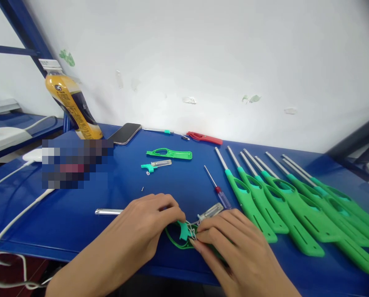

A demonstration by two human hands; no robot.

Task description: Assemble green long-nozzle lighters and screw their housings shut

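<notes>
A green lighter half-shell (175, 243) lies near the table's front edge, with a teal trigger (184, 232) and thin white wires (191, 231) in it. My left hand (155, 218) is closed on the shell's left part, its fingertips beside the trigger. My right hand (230, 235) pinches at the wires and covers the shell's right part. Just above its fingers sits a clear fuel tank (211, 211). From under my left hand a silver metal tube (108, 211) sticks out to the left.
Several green lighters (283, 206) lie on the right. A screwdriver (217, 189), a loose green shell (170, 154), a teal trigger with tank (149, 167), a screw (142, 189), a red shell (204, 137), a phone (126, 133) and a tilted bottle (71, 101) are farther back on the blue table (119, 173).
</notes>
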